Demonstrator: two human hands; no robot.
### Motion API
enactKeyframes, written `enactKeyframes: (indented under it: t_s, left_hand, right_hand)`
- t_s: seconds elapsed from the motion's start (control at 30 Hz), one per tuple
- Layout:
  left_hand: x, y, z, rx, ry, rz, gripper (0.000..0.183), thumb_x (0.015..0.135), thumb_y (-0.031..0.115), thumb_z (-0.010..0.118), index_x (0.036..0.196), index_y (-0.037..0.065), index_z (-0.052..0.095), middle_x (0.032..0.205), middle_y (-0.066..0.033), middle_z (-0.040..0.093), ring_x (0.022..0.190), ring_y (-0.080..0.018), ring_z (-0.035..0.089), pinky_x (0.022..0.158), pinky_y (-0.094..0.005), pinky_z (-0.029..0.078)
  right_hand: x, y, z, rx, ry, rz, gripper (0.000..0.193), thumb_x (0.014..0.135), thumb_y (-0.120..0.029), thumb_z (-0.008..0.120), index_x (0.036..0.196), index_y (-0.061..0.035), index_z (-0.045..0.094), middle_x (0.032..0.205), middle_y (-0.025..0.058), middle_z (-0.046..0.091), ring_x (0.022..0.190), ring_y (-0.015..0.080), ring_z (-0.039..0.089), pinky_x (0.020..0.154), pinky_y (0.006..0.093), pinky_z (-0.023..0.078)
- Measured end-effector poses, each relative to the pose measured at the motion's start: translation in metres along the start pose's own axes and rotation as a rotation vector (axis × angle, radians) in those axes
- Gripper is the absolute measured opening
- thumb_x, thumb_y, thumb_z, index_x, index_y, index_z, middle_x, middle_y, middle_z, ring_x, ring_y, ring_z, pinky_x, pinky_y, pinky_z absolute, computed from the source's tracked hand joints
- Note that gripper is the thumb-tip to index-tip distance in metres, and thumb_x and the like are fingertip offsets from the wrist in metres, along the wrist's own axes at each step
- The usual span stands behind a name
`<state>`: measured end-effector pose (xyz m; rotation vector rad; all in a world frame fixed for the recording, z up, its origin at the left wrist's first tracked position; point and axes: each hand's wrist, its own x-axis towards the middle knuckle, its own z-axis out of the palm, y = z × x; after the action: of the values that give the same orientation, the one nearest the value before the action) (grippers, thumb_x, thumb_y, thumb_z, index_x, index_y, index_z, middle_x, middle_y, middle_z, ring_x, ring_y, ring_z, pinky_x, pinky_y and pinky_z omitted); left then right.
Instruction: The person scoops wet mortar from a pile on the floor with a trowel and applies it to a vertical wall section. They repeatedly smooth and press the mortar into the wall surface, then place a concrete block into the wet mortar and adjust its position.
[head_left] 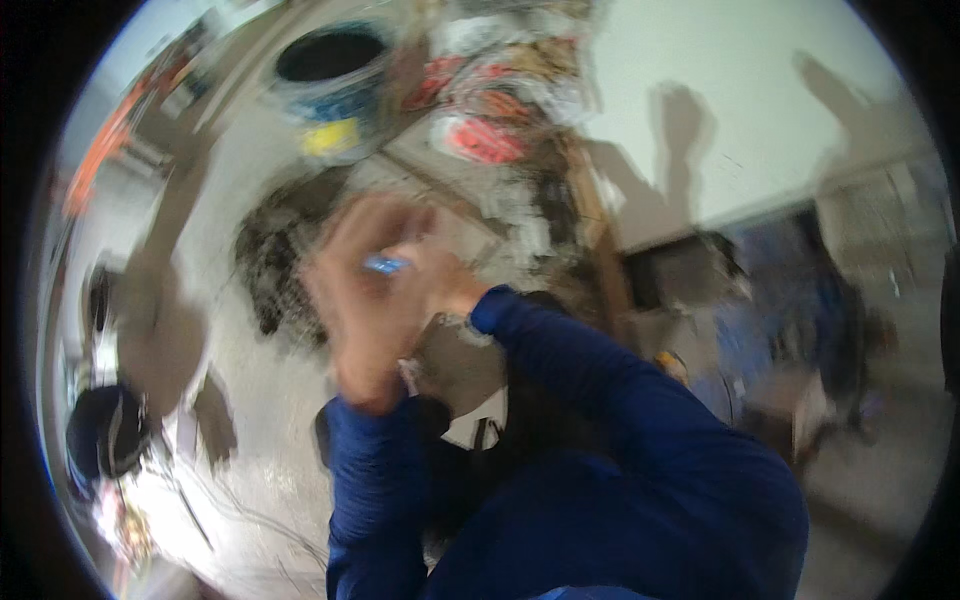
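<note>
My left hand (350,285) and my right hand (437,280) are close together in front of me, both smeared by motion. A small, bright blue thing (385,264) shows between them, against the left palm or fingers; its kind is too blurred to make out. The left hand looks curved around that spot. The right hand reaches in from the right toward the same place. Which fingers touch the blue thing is not clear. Beyond the left hand, a dark heap of loose material (285,250) lies on the floor.
A bucket (330,95) with a dark opening and a yellow patch stands at the far left. Red and white bags (490,110) lie beside a pale wall (740,110). A black round object (107,432) and cables (250,515) are at the left; blue and dark items (780,300) are at right.
</note>
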<state>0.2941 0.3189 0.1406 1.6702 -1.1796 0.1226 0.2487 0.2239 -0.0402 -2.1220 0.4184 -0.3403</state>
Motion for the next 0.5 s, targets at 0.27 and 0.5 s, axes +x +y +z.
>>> enactKeyframes:
  t_s: [0.27,0.5]
  left_hand:
    - [0.020,-0.040,0.005,-0.176,0.012,-0.172,0.028,0.107,0.023,0.062,0.094,-0.001,0.070,0.088,-0.0032,0.066,0.083,-0.0124,0.058,0.080,-0.0265,0.046]
    - [0.031,-0.064,0.040,-0.118,-0.091,-0.178,0.031,0.104,0.026,0.066,0.091,-0.002,0.069,0.082,-0.0031,0.066,0.078,-0.0122,0.056,0.071,-0.0295,0.046]
  right_hand:
    - [-0.180,-0.064,-0.207,-0.211,-0.019,0.270,0.046,0.094,-0.022,0.071,0.138,-0.0095,0.065,0.118,0.0215,0.072,0.105,0.0403,0.069,0.089,0.0490,0.054]
    - [-0.334,-0.136,-0.315,-0.286,0.185,0.636,0.045,0.091,-0.019,0.071,0.135,-0.0063,0.067,0.111,0.0214,0.075,0.101,0.0393,0.072,0.088,0.0452,0.056]
